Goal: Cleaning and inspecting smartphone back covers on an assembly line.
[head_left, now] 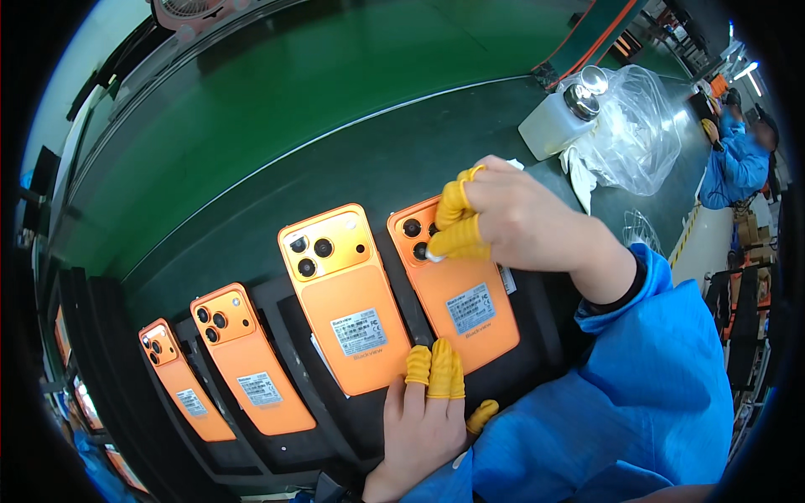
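Observation:
My right hand (524, 218), wearing yellow finger cots, is closed on a small white wipe (433, 256). It presses the wipe near the lenses of the rightmost orange smartphone (449, 289), which lies back side up and is partly hidden by the fingers. At that phone's lower end, my left hand (423, 423) rests with its cot-covered fingers stretched out, tips at the edge. Just left lies a second orange smartphone (344, 302), with a third (251, 356) and a fourth (183, 381) further left. Each has a silver label on its back.
The phones sit in a black slotted tray (293, 432) on a dark green table (277, 197). Far right stand a white pump bottle (553, 126) and a clear plastic bag (641, 138). A pink fan (189, 12) is at the top left. Another person (738, 163) in blue works at the right.

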A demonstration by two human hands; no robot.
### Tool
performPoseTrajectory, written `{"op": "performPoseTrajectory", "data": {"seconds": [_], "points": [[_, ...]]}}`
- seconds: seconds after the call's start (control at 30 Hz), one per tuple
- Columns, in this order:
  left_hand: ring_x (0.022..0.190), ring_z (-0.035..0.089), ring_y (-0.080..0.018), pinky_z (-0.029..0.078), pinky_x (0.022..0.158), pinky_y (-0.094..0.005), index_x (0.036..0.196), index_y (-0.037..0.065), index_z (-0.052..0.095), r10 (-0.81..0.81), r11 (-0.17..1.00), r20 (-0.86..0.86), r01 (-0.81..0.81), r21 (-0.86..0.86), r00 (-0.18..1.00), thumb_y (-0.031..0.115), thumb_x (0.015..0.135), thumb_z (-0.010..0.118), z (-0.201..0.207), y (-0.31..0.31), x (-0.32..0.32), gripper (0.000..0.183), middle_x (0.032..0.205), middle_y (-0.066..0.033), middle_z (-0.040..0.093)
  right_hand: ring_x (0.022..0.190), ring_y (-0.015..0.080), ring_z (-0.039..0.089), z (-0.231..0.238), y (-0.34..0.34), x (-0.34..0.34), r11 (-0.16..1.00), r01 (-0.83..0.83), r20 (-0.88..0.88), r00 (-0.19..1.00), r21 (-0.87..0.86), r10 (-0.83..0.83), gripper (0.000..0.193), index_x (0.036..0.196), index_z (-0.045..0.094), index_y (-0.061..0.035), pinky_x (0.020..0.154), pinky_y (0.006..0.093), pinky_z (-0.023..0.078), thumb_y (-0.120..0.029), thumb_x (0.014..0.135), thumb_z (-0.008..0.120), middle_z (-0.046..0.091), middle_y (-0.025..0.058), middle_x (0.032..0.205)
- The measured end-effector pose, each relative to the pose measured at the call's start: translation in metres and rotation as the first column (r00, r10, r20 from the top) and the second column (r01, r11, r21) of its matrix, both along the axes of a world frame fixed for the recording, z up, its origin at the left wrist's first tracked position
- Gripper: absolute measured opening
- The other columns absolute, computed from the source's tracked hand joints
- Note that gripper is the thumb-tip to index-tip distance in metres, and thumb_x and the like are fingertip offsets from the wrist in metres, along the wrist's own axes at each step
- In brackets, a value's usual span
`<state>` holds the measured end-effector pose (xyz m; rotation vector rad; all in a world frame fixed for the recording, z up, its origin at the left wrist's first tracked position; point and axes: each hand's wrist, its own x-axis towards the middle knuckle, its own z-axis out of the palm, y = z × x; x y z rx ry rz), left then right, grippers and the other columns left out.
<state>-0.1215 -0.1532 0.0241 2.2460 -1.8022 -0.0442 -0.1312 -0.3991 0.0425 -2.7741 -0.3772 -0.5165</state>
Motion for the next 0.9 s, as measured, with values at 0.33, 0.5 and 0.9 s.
{"op": "performPoseTrajectory", "data": {"seconds": [0.33, 0.5, 0.9], "points": [[0.106, 0.047, -0.033, 0.039, 0.084, -0.0407, 0.104, -0.002, 0.056, -0.007, 1.0, -0.038, 0.007, 0.014, 0.999, 0.028, 0.079, 0.05, 0.003, -0.001, -0.001, 0.04, 0.114, -0.0162, 0.052, 0.07, 0.0176, 0.051, -0.003, 0.006, 0.002, 0.998, -0.02, 0.042, 0.999, -0.061, 0.023, 0.009, 0.061, 0.062, -0.0035, 0.069, 0.0295, 0.036, -0.01, 0.057, 0.065, 0.053, 0.0033, 0.075], [0.105, 0.047, -0.0331, 0.039, 0.084, -0.0409, 0.104, -0.003, 0.056, -0.018, 1.0, 0.057, 0.017, 0.023, 0.998, 0.025, 0.079, 0.051, -0.001, -0.001, 0.0, 0.038, 0.113, -0.0164, 0.052, 0.063, 0.0182, 0.046, 0.01, -0.006, -0.003, 0.997, 0.022, -0.043, 0.999, -0.08, -0.025, 0.029, 0.082, 0.067, -0.0081, 0.066, 0.031, 0.037, -0.002, 0.054, 0.061, 0.048, 0.0039, 0.066], [0.105, 0.047, -0.0329, 0.04, 0.084, -0.0408, 0.103, -0.003, 0.057, 0.014, 1.0, -0.012, -0.014, 0.027, 1.0, 0.02, 0.079, 0.05, 0.003, -0.002, -0.001, 0.034, 0.113, -0.0162, 0.052, 0.069, 0.018, 0.05, -0.002, -0.004, 0.006, 0.987, 0.159, 0.13, 0.979, -0.025, -0.155, 0.022, 0.081, 0.067, -0.0121, 0.067, 0.0316, 0.038, -0.007, 0.06, 0.065, 0.053, 0.001, 0.074]]}}
